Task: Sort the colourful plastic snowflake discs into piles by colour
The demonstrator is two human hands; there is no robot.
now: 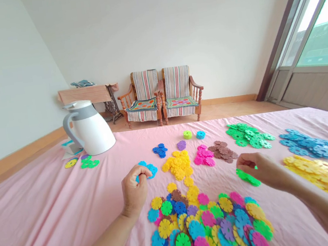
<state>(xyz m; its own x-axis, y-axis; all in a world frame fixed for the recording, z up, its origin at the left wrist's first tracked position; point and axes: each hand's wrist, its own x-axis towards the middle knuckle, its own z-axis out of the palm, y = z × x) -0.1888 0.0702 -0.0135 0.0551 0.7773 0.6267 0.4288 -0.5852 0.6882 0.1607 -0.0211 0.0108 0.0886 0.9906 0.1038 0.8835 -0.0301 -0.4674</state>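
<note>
My left hand [135, 189] is closed, thumb against curled fingers, at the near left side of a small pile of light blue snowflake discs [150, 170]. Some light blue shows beside its fingers, but whether a disc is in the grip cannot be made out. My right hand [254, 166] has its fingers pinched together over a small group of bright green snowflake discs [248, 178]; what it holds, if anything, is hidden. Between and below the hands spreads a mixed heap of snowflake discs [208, 218] in many colours.
Sorted piles include yellow discs [178, 164], pink discs [204, 156], brown discs [222, 151], green discs [248, 135] and blue discs [311, 143]. More yellow discs [325, 178] lie right. A white jug [93, 128] stands left on the pink cloth [57, 209]. Two chairs [178, 93] are beyond.
</note>
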